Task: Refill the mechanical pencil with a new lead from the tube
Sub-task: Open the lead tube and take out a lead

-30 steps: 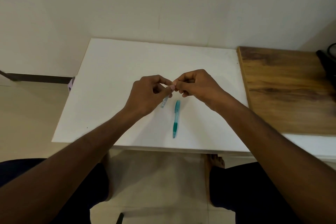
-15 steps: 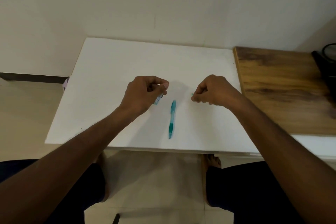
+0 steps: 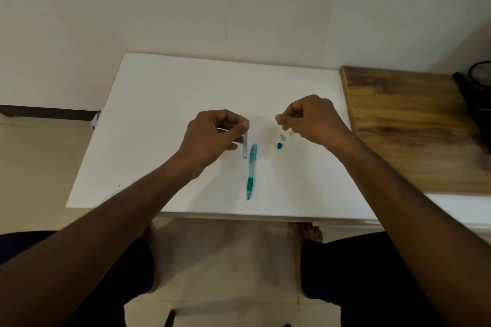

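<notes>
Two small teal caps (image 3: 280, 141) lie beneath my loosely curled right hand (image 3: 312, 119), while my left hand (image 3: 212, 135) pinches the lead tube (image 3: 245, 146) beside the teal pencil (image 3: 251, 170).

Teal pencil (image 3: 251, 170), clear tube (image 3: 245, 146), teal cap (image 3: 279, 145), white table (image 3: 159, 103), brown wood-grain board (image 3: 409, 125).

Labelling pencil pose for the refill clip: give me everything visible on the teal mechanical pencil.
The teal mechanical pencil looks like translucent plastic, with a paler blue-green barrel and a darker teal grip near its tip. It lies flat on the white table, its tip toward the person. No hand touches it. The clear lead tube held in the left hand hangs just left of its far end; contact cannot be told.
</notes>
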The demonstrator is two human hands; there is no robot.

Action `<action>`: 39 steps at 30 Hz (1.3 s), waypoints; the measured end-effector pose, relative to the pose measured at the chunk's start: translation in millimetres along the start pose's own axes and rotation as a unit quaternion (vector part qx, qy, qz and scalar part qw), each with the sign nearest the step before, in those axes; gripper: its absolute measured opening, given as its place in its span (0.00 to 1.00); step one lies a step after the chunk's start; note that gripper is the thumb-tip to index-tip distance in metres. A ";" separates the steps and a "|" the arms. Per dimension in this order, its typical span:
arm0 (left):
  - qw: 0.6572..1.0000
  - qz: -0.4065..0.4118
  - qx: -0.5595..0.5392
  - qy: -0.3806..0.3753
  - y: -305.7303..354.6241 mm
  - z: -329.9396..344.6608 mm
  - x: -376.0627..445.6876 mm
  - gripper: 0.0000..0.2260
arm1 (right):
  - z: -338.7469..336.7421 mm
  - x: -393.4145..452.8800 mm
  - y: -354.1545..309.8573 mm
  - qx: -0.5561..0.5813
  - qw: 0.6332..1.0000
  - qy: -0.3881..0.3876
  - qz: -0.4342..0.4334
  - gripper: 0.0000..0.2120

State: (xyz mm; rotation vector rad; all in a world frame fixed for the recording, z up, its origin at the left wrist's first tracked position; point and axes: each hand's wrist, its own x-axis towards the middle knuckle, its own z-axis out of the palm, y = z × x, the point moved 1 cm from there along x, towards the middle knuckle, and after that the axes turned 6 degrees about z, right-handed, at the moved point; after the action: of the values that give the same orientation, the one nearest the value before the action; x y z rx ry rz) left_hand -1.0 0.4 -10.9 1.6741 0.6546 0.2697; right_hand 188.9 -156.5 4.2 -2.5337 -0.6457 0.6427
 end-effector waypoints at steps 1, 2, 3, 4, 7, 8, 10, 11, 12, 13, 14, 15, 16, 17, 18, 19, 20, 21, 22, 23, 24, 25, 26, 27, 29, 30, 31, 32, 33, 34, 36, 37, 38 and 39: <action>1.000 -0.007 -0.009 0.006 1.2 1.0 0.9 0.04 | 0.8 -3.8 -6.7 0.066 0.998 -0.024 0.000 0.10; 1.000 -0.014 -0.019 0.015 2.3 2.2 1.9 0.04 | 2.6 -8.1 -13.5 0.122 0.990 -0.065 0.002 0.10; 0.999 -0.021 -0.034 0.024 3.5 3.7 3.1 0.05 | 5.1 -11.9 -18.9 0.161 0.981 -0.109 0.000 0.11; 0.998 -0.027 -0.056 0.033 4.8 6.1 4.3 0.06 | 8.0 -14.4 -22.3 0.180 0.973 -0.142 -0.009 0.12; 0.989 -0.043 -0.137 0.047 9.7 15.1 6.8 0.06 | 12.6 -16.3 -25.1 0.216 0.962 -0.163 -0.044 0.11; 0.984 -0.049 -0.163 0.047 11.5 18.7 8.0 0.05 | 12.2 -15.9 -24.1 0.238 0.959 -0.148 -0.045 0.10; 0.973 -0.075 -0.211 0.046 14.9 25.1 10.5 0.06 | 9.8 -15.1 -21.1 0.277 0.953 -0.119 -0.040 0.08; 0.962 -0.099 -0.248 0.052 16.3 27.9 11.8 0.08 | 8.3 -15.0 -19.5 0.289 0.950 -0.110 -0.040 0.06; 0.943 -0.131 -0.301 0.061 17.4 30.0 13.1 0.13 | 6.7 -14.8 -17.9 0.298 0.948 -0.105 -0.042 0.05; 0.913 -0.168 -0.365 0.066 18.1 31.2 13.7 0.19 | 5.3 -15.3 -17.0 0.304 0.946 -0.103 -0.047 0.04; 0.882 -0.197 -0.424 0.064 17.3 31.7 14.1 0.25 | 4.9 -16.6 -17.1 0.303 0.946 -0.100 -0.055 0.04; 0.857 -0.212 -0.467 0.052 16.0 31.7 14.1 0.31 | 5.0 -18.4 -18.3 0.294 0.949 -0.093 -0.066 0.04; 0.843 -0.213 -0.492 0.036 14.3 31.6 14.1 0.35 | 6.3 -20.7 -20.1 0.277 0.954 -0.083 -0.083 0.04; 0.837 -0.207 -0.507 0.021 13.2 31.9 13.6 0.38 | 8.5 -23.4 -22.6 0.254 0.959 -0.072 -0.102 0.03; 0.834 -0.197 -0.514 0.008 12.0 32.5 13.5 0.40 | 10.5 -26.5 -25.4 0.230 0.964 -0.061 -0.121 0.01; 0.833 -0.189 -0.520 -0.002 11.3 33.4 13.3 0.42 | 12.4 -29.6 -28.4 0.207 0.968 -0.049 -0.137 0.01; 0.831 -0.180 -0.527 -0.009 11.3 34.0 12.9 0.43 | 13.6 -31.9 -30.9 0.188 0.970 -0.037 -0.151 0.02; 0.827 -0.171 -0.536 -0.017 11.8 34.7 12.1 0.44 | 13.3 -33.7 -32.6 0.175 0.970 -0.026 -0.164 0.02; 0.822 -0.160 -0.547 -0.025 11.6 34.6 11.8 0.45 | 12.6 -35.1 -34.0 0.167 0.970 -0.016 -0.175 0.02; 0.817 -0.149 -0.557 -0.033 11.3 34.2 11.8 0.46 | 11.2 -36.1 -35.1 0.165 0.969 -0.007 -0.182 0.02; 0.813 -0.137 -0.565 -0.042 11.0 33.6 11.8 0.47 | 9.9 -36.4 -35.0 0.165 0.969 -0.002 -0.185 0.02; 0.809 -0.127 -0.572 -0.051 10.8 33.1 11.9 0.47 | 8.4 -36.7 -34.9 0.167 0.968 -0.002 -0.187 0.01; 0.807 -0.119 -0.576 -0.057 10.5 32.7 12.1 0.48 | 7.1 -36.9 -35.1 0.164 0.968 0.001 -0.191 0.03; 0.805 -0.113 -0.579 -0.062 10.4 32.9 12.3 0.48 | 5.7 -37.2 -35.5 0.158 0.968 0.008 -0.195 0.05; 0.806 -0.106 -0.579 -0.066 10.5 33.6 12.2 0.48 | 4.3 -36.5 -35.4 0.149 0.968 0.018 -0.202 0.02; 0.808 -0.104 -0.576 -0.067 10.6 33.9 12.0 0.48 | 3.8 -36.1 -35.0 0.147 0.968 0.021 -0.205 0.01; 0.810 -0.103 -0.574 -0.068 10.9 34.1 11.6 0.48 | 3.4 -36.2 -35.2 0.148 0.967 0.023 -0.204 0.01; 0.810 -0.101 -0.574 -0.068 11.3 34.0 11.2 0.48 | 3.4 -36.6 -35.2 0.149 0.967 0.021 -0.204 0.02; 0.808 -0.098 -0.577 -0.068 12.0 33.7 10.7 0.48 | 2.9 -36.9 -35.2 0.148 0.968 0.019 -0.202 0.04; 0.808 -0.093 -0.578 -0.068 12.9 33.3 10.4 0.48 | 2.4 -36.7 -35.0 0.155 0.968 0.015 -0.197 0.06; 0.806 -0.083 -0.582 -0.069 15.0 32.2 10.2 0.48 | 1.7 -34.0 -32.8 0.203 0.965 -0.003 -0.167 0.03; 0.805 -0.080 -0.584 -0.068 16.4 31.4 10.3 0.48 | 1.0 -32.7 -32.4 0.226 0.963 -0.011 -0.148 0.02; 0.805 -0.076 -0.585 -0.068 17.8 30.6 10.6 0.48 | 0.8 -31.2 -32.4 0.242 0.961 -0.012 -0.132 0.05; 0.805 -0.072 -0.585 -0.067 19.3 29.7 11.1 0.48 | 0.7 -30.4 -32.4 0.258 0.959 -0.016 -0.119 0.07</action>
State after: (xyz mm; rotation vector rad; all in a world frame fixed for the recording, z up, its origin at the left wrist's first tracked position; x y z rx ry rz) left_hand 28.6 -19.5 -0.8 0.4317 0.3483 0.3400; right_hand 154.2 -146.8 30.2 -1.9335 -0.6774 0.6631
